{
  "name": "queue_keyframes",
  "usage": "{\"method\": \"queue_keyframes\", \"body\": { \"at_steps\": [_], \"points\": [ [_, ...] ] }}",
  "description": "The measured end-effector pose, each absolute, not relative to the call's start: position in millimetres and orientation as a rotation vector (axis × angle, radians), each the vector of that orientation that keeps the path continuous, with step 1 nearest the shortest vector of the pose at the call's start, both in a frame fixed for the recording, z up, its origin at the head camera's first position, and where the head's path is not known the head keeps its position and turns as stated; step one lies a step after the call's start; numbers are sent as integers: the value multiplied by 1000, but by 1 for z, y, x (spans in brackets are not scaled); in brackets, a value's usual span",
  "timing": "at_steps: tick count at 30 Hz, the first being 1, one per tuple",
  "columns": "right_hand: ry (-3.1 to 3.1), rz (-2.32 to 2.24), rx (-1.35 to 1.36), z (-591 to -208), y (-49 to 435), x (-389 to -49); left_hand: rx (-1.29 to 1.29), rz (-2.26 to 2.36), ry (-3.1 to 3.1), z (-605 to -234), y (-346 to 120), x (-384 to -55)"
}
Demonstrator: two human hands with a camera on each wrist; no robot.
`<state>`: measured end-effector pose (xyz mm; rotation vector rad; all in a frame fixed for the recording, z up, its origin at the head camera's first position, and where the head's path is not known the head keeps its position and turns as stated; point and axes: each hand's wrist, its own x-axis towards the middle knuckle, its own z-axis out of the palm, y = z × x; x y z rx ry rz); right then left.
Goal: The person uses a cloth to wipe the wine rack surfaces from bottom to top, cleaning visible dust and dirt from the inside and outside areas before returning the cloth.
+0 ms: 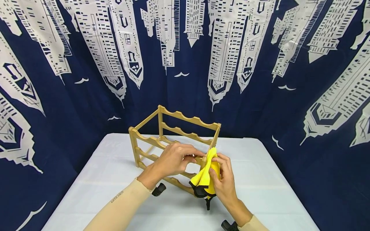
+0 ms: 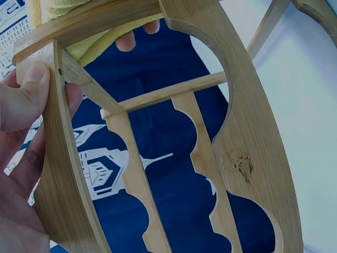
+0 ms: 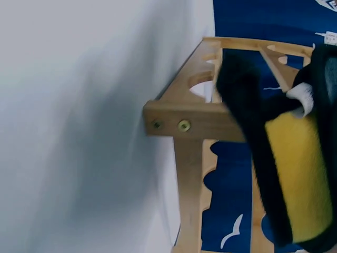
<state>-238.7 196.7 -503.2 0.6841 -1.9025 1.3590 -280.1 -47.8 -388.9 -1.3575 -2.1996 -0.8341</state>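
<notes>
A light wooden rack [image 1: 147, 139] with scalloped rails stands on the white table. My left hand [image 1: 176, 160] pinches the near right end of its upper rail; in the left wrist view the thumb [image 2: 36, 79] presses on the wood there. At that same corner my right hand [image 1: 224, 179] holds a yellow cloth [image 1: 206, 171] with black edging, bunched and hanging along the rack's upright. The right wrist view shows the cloth [image 3: 300, 182] up close, partly blurred, overlapping the rack's end bar [image 3: 202, 121] with its screw heads. Part of the upright is hidden behind the cloth.
The white tabletop [image 1: 254, 189] spreads around the rack. Behind and at both sides hangs a dark blue curtain [image 1: 179, 89] with white buildings and birds. Black devices [image 1: 158, 190] sit at both wrists.
</notes>
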Motion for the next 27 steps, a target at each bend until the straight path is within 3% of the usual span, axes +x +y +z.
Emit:
{"method": "queue_keyframes", "body": {
  "at_steps": [4,16,27],
  "points": [
    [-1978,1409,761,-506,200,-237,-1361,-833,-2209,-388,-48,-280],
    [-2196,1143,605,-505,192,-227,-1294,-776,-2211,-393,-52,-274],
    [-2230,1080,818,-505,220,-231,-1235,-742,-2097,-399,-77,-271]
  ]
}}
